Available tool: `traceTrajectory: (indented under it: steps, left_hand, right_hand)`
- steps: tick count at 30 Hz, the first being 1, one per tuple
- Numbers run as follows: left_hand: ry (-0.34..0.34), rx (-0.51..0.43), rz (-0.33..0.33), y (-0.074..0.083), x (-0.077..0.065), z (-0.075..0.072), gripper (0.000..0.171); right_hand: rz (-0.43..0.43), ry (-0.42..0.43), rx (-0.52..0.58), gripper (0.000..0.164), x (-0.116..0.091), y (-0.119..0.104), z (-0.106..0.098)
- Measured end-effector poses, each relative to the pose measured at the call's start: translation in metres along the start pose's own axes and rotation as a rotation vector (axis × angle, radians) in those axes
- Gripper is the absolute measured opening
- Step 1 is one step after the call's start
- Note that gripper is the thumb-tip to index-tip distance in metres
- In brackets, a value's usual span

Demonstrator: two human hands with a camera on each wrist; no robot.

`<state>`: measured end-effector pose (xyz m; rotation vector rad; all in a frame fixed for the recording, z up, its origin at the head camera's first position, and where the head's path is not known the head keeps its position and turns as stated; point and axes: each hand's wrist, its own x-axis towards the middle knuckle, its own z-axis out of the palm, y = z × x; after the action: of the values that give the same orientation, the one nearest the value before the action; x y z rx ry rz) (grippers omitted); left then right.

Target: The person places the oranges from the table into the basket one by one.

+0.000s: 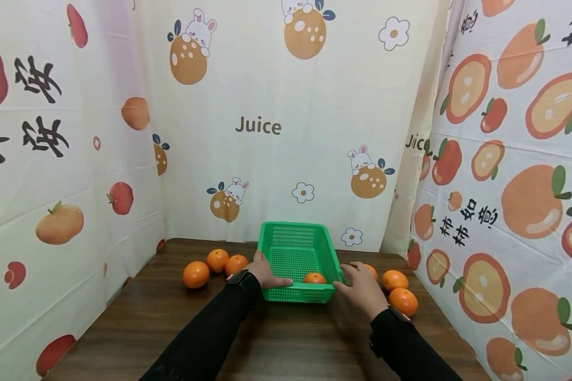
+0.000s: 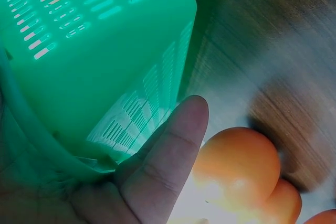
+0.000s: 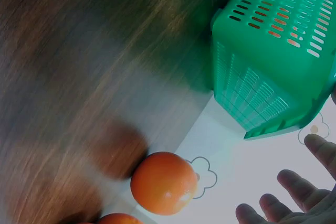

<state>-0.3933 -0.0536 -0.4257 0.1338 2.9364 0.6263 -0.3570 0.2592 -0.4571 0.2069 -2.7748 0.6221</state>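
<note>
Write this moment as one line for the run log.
left hand: touches green basket, left front corner; right hand: at its right front corner; inside: one orange; left-side oranges: three; right-side oranges: three

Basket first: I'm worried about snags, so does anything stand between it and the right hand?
Nothing visible stands between the right hand and the basket; the nearby oranges lie off to the basket's right.

A curtained-off nook, kind of building unclear: patterned cloths (image 1: 267, 164) (fruit (image 1: 531, 201), rabbits (image 1: 360, 160), the word "Juice" (image 1: 258, 126)) hang round three sides of a wooden table (image 1: 286, 344).
</note>
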Motion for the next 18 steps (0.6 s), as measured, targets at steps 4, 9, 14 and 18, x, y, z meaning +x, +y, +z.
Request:
traceTrajectory:
  steps: [4, 9, 14, 18]
  left_hand:
    - [0.003, -0.001, -0.001, 0.0, 0.0, 0.0, 0.137]
    - [-0.003, 0.01, 0.018, 0.0, 0.002, 0.001, 0.136]
    - [0.001, 0.012, 0.008, -0.004, 0.01, 0.004, 0.138]
    - [-0.002, 0.012, -0.003, -0.007, 0.014, 0.007, 0.139]
  right_hand:
    - [-0.007, 0.019, -0.002, 0.055, -0.003, 0.005, -0.005]
    - [0.016, 0.087, -0.03, 0.049, -0.008, 0.016, -0.016]
    - [0.101, 0.116, -0.094, 0.052, -0.014, 0.03, -0.027]
    - [0.23, 0.071, -0.112, 0.06, -0.02, 0.043, -0.032]
